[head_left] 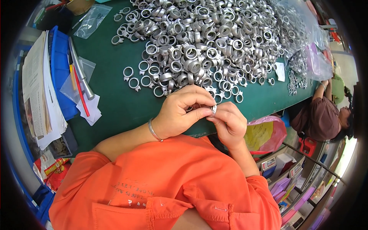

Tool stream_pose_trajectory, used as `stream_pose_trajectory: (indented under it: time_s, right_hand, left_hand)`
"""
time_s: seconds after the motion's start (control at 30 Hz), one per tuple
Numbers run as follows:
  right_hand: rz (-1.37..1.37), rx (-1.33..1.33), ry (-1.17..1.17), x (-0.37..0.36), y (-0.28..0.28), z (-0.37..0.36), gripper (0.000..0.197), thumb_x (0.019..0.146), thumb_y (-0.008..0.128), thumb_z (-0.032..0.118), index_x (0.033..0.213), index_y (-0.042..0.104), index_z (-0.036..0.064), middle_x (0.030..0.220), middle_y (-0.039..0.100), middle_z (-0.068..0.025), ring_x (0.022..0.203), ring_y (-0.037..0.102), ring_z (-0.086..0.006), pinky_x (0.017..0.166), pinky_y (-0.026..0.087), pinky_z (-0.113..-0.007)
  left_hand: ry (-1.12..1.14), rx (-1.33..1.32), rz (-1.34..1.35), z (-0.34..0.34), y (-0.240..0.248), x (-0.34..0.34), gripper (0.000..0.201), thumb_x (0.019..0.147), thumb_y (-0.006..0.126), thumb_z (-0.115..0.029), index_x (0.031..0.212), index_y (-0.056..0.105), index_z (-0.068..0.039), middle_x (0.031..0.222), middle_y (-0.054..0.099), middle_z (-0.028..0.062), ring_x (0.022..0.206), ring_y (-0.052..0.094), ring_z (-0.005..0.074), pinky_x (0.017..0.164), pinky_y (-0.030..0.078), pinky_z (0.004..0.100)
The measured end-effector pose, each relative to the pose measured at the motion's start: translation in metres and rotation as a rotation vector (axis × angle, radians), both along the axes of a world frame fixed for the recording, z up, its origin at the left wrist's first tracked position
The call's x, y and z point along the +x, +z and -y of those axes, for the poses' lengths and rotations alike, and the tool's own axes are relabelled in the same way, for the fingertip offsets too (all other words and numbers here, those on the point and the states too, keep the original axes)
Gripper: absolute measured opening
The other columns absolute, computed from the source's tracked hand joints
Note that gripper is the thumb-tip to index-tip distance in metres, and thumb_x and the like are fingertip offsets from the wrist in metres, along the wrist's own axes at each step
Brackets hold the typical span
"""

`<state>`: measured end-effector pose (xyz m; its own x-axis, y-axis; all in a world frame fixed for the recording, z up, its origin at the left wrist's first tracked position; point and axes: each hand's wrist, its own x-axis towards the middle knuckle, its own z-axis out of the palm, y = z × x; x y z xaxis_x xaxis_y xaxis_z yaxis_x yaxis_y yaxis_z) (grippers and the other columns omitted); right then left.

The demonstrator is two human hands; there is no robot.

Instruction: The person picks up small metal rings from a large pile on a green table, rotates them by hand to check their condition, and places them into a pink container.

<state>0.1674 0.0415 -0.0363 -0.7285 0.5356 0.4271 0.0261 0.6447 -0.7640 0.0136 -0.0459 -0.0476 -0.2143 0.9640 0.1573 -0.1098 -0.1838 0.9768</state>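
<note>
Both my hands meet over the near edge of the green table, pinching one small silver metal ring [214, 109] between them. My left hand [184, 108], with a bangle at the wrist, is closed, its thumb and forefinger on the ring. From the other side my right hand [230, 123] is closed too, thumb and fingertips against the same ring. My fingers cover most of it. Just beyond my hands spreads a big heap of similar metal rings [207, 42], many with a small lug. A few loose rings [133, 83] lie at the heap's left edge.
To the left, a blue bin [61, 73] stands beside stacked papers [36, 84], with a metal rod [81, 71] and a red pen [83, 96]. Clear plastic bags [295, 30] of rings lie at the far right. Another person [320, 119] sits beyond a pink bag [268, 134].
</note>
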Motion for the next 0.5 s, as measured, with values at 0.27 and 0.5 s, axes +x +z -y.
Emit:
stream_pose_trajectory:
  time_s: [0.27, 0.5]
  right_hand:
    - [-0.026, 0.261, -0.002, -0.0017, 0.0039, -0.0065, 0.02, 0.057, 0.07, 0.002, 0.075, 0.062, 0.0039, 0.07, 0.056, -0.0043, 0.06, 0.054, -0.0191, 0.055, 0.04, -0.029]
    - [-0.006, 0.276, 0.035, -0.0008, 0.0054, -0.0089, 0.019, 0.059, 0.069, 0.0, 0.076, 0.061, 0.0036, 0.075, 0.056, -0.0061, 0.063, 0.054, -0.0202, 0.057, 0.041, -0.03]
  left_hand:
    - [0.043, 0.104, -0.129, -0.0046, 0.0072, -0.0017, 0.015, 0.074, 0.063, 0.005, 0.087, 0.064, -0.002, 0.094, 0.061, 0.009, 0.087, 0.058, 0.0183, 0.074, 0.047, 0.0266]
    - [0.001, 0.099, -0.127, -0.0035, 0.0067, -0.0045, 0.017, 0.075, 0.061, 0.005, 0.091, 0.063, -0.002, 0.096, 0.059, 0.009, 0.087, 0.057, 0.0175, 0.074, 0.047, 0.0262]
